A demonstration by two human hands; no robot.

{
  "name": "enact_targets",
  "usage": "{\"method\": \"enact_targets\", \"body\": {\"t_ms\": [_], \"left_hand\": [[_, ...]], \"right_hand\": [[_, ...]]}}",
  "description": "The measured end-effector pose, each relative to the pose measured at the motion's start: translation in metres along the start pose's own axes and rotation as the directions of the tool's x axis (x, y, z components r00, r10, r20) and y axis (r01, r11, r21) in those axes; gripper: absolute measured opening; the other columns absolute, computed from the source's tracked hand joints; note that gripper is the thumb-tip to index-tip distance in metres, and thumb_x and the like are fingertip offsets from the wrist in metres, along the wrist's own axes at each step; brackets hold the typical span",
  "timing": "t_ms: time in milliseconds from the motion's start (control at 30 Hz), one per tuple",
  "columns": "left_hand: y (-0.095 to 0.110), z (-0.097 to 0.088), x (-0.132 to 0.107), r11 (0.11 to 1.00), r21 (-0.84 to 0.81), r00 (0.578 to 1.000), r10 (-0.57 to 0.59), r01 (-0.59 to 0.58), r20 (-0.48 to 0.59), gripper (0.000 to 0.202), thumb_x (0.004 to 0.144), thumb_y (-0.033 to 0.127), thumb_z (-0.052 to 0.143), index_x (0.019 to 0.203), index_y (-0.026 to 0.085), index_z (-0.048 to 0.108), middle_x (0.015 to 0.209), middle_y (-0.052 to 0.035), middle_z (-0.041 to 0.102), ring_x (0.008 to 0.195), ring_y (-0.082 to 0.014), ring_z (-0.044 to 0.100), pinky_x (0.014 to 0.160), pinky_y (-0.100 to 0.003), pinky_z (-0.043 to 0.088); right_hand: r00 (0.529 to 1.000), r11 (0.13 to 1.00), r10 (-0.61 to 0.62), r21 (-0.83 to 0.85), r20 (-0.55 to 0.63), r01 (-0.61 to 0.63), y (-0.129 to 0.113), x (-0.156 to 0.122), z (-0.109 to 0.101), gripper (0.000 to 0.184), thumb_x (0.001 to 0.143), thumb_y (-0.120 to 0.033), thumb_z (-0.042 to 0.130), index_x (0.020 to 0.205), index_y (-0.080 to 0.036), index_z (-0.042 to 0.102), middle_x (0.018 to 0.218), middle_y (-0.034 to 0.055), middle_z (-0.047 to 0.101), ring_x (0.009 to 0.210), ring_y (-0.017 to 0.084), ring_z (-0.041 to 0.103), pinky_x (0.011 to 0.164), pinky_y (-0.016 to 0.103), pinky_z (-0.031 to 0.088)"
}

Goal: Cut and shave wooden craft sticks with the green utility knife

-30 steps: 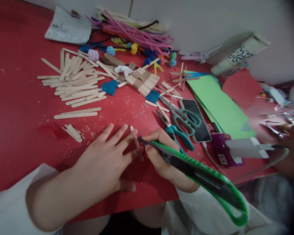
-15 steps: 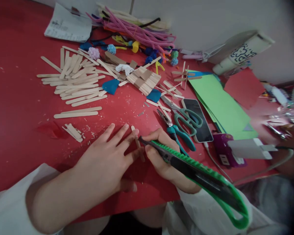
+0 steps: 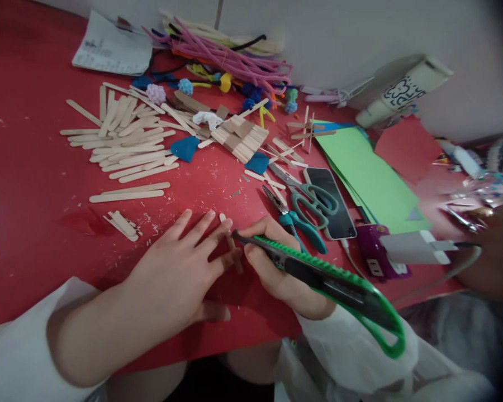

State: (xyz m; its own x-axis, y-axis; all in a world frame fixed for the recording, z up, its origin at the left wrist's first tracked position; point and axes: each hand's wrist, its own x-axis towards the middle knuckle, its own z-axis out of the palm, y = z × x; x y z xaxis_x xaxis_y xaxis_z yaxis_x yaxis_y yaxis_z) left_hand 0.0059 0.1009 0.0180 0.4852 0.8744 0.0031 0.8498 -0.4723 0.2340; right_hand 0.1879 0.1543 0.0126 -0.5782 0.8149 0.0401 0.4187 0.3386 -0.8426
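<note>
Wooden stick (image 3: 231,243) lies toward the front edge of the bench (image 3: 266,321), under the left hand (image 3: 178,268), fingers spread; the right hand (image 3: 279,279) grasps a green cutter (image 3: 304,273), which, overpressed, could slip into them.

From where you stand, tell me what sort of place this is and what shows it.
Most likely a craft workspace at a red table: the pile of wooden sticks, the bundle of pink strands and the green cutter in the right hand point to it.
</note>
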Motion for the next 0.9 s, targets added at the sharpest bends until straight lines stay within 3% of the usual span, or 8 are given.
{"method": "enact_targets", "body": {"t_ms": [300,533,900], "left_hand": [[0.001,0.000,0.000,1.000,-0.004,0.999,-0.019,0.020,0.029,0.068,0.065,0.065,0.063,0.123,0.028,0.057,0.138,-0.0102,0.047,0.130,-0.0367,0.037,0.104,-0.057,0.027],[0.001,-0.001,0.001,1.000,-0.015,0.999,-0.016,0.016,0.032,0.066,0.069,0.065,0.060,0.122,0.027,0.058,0.138,-0.0114,0.047,0.129,-0.0372,0.037,0.103,-0.056,0.029],[0.002,0.000,0.001,1.000,-0.016,0.999,-0.017,0.017,0.047,0.068,0.068,0.065,0.059,0.124,0.027,0.055,0.136,-0.0106,0.049,0.129,-0.0368,0.038,0.104,-0.056,0.027]], "right_hand": [[0.992,0.995,-0.098,-0.018,-0.084,0.097,-0.003,-0.003,0.002,0.003,0.084,-0.022,0.049,0.088,-0.022,0.049,0.065,-0.0029,0.049,0.055,0.011,0.046,0.052,0.025,0.042],[0.996,0.997,-0.067,-0.033,-0.061,0.065,-0.007,0.001,0.003,0.006,0.080,-0.016,0.048,0.084,-0.021,0.048,0.066,-0.0029,0.050,0.054,0.010,0.046,0.051,0.024,0.042],[0.999,1.000,-0.011,0.002,-0.030,0.011,-0.003,-0.002,0.002,0.005,0.084,-0.020,0.049,0.089,-0.023,0.049,0.060,-0.0053,0.047,0.051,0.010,0.045,0.049,0.024,0.039]]}}
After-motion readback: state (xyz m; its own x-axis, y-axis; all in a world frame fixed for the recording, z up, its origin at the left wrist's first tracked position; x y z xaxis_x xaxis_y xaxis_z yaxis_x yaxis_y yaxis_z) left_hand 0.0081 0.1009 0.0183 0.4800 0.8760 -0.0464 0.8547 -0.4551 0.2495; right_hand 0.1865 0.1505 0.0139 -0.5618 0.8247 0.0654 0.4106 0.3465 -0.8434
